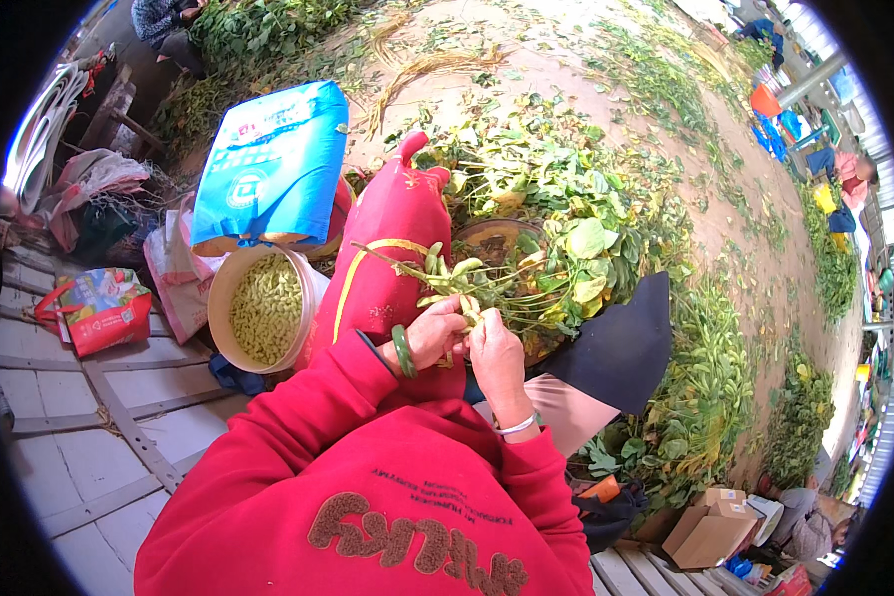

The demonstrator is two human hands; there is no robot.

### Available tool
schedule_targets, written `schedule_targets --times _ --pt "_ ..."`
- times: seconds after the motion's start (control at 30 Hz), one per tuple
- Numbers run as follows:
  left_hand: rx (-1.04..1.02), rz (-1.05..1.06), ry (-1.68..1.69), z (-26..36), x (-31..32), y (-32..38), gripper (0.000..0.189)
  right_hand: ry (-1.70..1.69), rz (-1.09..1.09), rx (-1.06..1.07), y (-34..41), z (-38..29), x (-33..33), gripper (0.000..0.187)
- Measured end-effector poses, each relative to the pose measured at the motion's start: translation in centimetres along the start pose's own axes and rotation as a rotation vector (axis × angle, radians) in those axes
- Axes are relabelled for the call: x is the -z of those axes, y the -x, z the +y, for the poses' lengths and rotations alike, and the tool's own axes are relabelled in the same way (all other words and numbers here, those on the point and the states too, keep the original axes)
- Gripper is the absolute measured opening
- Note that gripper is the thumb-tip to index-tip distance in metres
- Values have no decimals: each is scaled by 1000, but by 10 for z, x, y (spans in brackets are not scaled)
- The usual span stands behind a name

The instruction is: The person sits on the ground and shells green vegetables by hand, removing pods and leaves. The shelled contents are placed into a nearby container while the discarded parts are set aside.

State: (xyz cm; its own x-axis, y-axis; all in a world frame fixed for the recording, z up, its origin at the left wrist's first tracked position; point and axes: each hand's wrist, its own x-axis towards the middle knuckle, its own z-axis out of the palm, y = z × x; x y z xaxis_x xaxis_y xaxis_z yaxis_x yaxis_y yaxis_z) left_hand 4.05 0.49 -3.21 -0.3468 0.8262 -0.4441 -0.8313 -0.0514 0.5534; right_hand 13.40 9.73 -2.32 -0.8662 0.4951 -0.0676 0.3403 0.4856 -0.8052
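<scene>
Both of my hands meet over my lap at a cut bean plant with green pods. My left hand point(432, 331), with a green bangle at its wrist, pinches a bean pod point(471, 313). My right hand point(498, 357), wearing a silver bracelet, grips the same pod from the other side with thumb and fingers. More pods point(458, 276) on their stalk lie just beyond my fingers, over the red cloth point(395, 276) on my leg. Left of the cloth stands a white plastic bucket point(218, 313) holding shelled green beans point(264, 309).
A blue printed bag point(268, 164) stands beyond the bucket, and a red shopping bag point(108, 313) rests at the left. Heaped bean plants point(588, 201) cover the ground ahead. A cardboard box point(708, 533) sits at lower right. Other people point(167, 30) sit farther off.
</scene>
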Motion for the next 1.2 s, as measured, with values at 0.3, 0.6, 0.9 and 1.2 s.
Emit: schedule_targets --times 0.3,0.6,0.9,1.2 --pt "94 48 -34 3 10 1 13 244 80 167 0 -16 10 12" --pt "33 -6 -34 7 9 3 14 -1104 -145 -459 -2 9 1 15" --pt "67 67 -201 4 21 2 19 15 219 153 -22 -17 22 26" --pt "145 -43 -496 14 26 7 20 -54 132 262 -51 -16 17 11"
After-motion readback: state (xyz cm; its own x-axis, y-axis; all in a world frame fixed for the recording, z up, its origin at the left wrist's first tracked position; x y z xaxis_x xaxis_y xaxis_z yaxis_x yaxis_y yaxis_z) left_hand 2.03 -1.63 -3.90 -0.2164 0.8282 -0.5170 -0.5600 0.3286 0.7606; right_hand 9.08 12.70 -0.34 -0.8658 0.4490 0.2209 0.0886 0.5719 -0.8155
